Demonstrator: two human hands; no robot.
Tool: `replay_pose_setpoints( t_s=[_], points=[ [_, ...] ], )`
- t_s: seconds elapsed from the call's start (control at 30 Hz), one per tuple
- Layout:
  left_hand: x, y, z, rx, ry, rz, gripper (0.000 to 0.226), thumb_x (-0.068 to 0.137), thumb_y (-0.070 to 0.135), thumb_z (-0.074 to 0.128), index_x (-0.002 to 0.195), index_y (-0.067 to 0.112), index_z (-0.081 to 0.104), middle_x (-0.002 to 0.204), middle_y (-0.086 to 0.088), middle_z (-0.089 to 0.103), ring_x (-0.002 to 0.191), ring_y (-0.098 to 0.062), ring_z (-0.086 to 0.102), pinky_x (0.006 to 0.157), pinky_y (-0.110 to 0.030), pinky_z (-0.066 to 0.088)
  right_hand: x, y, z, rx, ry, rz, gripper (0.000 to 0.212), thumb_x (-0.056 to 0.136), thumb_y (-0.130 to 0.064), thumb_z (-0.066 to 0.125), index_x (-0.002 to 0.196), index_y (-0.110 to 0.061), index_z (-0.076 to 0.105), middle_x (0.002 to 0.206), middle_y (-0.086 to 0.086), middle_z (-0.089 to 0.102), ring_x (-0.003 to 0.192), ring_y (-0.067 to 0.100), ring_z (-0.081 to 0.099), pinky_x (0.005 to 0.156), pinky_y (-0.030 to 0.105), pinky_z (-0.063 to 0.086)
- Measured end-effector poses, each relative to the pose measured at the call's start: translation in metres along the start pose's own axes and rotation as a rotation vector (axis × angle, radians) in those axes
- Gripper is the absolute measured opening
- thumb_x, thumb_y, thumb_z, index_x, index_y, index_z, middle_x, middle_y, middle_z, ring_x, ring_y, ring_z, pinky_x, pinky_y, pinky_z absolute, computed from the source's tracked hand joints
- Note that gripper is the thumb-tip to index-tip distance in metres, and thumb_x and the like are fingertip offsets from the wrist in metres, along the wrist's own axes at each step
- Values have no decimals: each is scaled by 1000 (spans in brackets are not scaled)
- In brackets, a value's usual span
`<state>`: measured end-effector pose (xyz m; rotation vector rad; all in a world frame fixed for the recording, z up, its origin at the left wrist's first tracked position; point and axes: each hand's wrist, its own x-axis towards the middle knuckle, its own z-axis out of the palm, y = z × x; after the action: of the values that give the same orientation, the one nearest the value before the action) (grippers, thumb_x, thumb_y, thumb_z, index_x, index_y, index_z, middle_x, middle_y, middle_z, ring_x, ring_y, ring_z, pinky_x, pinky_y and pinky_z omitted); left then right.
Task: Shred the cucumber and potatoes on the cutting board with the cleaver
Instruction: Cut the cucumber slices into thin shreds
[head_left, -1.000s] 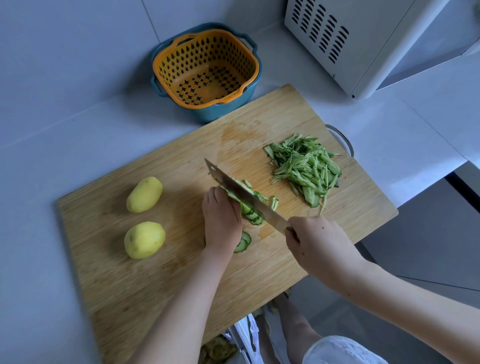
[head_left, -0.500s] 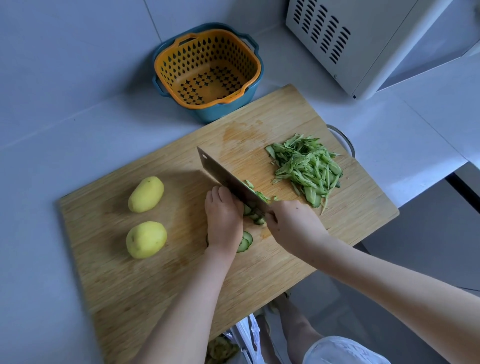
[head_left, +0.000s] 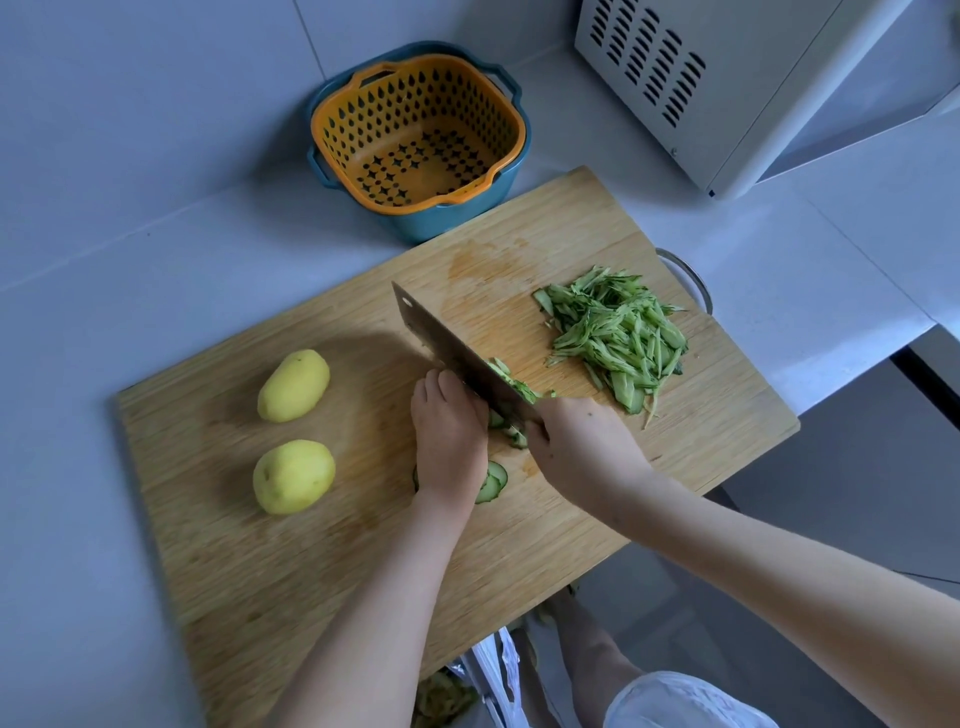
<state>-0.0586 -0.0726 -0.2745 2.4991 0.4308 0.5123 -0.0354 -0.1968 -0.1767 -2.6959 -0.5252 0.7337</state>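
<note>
On the wooden cutting board (head_left: 322, 582) my left hand (head_left: 449, 441) presses down on overlapping cucumber slices (head_left: 492, 480), fingers curled, knuckles against the blade. My right hand (head_left: 584, 447) grips the handle of the cleaver (head_left: 441, 343), whose blade slants up and left over the slices. Fresh cucumber strips (head_left: 511, 382) lie along the blade's right side. A pile of shredded cucumber (head_left: 618, 335) sits at the board's right. Two peeled yellow potatoes lie on the left: one farther (head_left: 293, 384), one nearer (head_left: 293, 475).
An orange strainer basket inside a blue bowl (head_left: 415, 140) stands behind the board. A white appliance (head_left: 727, 78) occupies the back right corner. A metal handle (head_left: 685, 275) sticks out beyond the board's right edge. The counter edge runs along the right, with the floor below.
The cleaver and my right hand have slid forward and to the left along the slices. My left hand stays on the cucumber.
</note>
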Motion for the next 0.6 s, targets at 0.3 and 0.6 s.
replay_pose_setpoints(
  t_s=[0.3, 0.6],
  points=[
    [0, -2, 1, -6, -55, -48, 15, 88, 4, 37, 86, 3, 51, 82, -13, 54, 76, -24, 47, 74, -41, 46, -22, 6, -4, -70, -59, 42, 33, 96, -19, 35, 63, -18, 33, 61, -1, 42, 52, 18, 40, 45, 26, 29],
    [1, -6, -3, -78, -25, 9, 20, 90, 9, 29, 82, 7, 47, 76, -8, 47, 72, -17, 40, 68, -32, 38, 3, -2, -10, 88, 17, 15, 28, 97, -20, 37, 71, -14, 46, 64, 0, 50, 49, 15, 46, 42, 24, 38]
  ],
)
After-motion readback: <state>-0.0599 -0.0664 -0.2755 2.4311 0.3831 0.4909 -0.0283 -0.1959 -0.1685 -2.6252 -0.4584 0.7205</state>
